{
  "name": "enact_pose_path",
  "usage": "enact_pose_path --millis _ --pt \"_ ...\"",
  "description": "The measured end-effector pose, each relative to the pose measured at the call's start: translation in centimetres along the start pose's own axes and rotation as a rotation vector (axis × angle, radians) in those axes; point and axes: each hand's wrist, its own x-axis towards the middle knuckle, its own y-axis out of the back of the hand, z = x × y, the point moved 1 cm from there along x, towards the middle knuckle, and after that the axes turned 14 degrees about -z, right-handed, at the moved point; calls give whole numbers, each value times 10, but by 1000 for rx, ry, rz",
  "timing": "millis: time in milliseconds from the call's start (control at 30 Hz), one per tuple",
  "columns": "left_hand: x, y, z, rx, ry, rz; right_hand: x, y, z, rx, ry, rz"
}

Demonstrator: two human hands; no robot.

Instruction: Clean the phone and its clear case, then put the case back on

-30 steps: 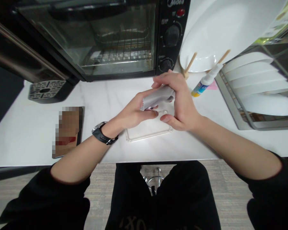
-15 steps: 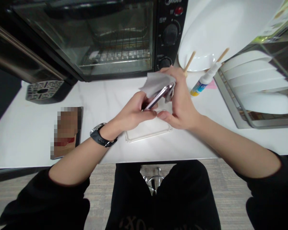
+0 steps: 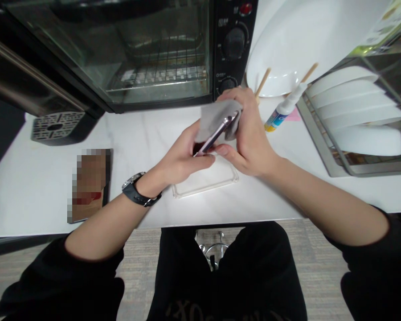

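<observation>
My left hand [image 3: 190,156], with a black-strapped watch on its wrist, is closed around the lower end of a smartphone [image 3: 217,135]. The phone is tilted, its thin edge toward me. A grey cloth [image 3: 215,117] lies over the phone's far side, and my right hand [image 3: 249,131] grips it at the phone's upper end. The right fingers are partly hidden behind the cloth; its thumb reaches toward the phone's near side. Below both hands, a clear phone case [image 3: 205,189] lies flat on the white counter [image 3: 173,214].
A black toaster oven [image 3: 160,67] stands behind my hands. To the right are a spray bottle [image 3: 285,109], a large white plate [image 3: 287,53] and a rack [image 3: 347,167] with white dishes. A tablet-like object [image 3: 108,178], partly pixelated, and a drip tray [image 3: 58,127] are at left.
My right thumb has moved up toward the phone's near face, away from the left thumb. The cloth now lies flatter over the phone. The whole view has shifted slightly.
</observation>
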Motion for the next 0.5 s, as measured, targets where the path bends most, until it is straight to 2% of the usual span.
enact_pose_path --millis 67,233,400,500 --pt "-1 1 0 16 25 12 -1 -3 5 -8 -23 7" --pt "1 3 -5 14 9 2 -1 -5 5 48 32 34" --pt "5 3 -6 99 -112 -65 2 -3 -6 65 147 53" --pt "6 2 -2 169 -125 -95 3 -4 -7 60 162 43"
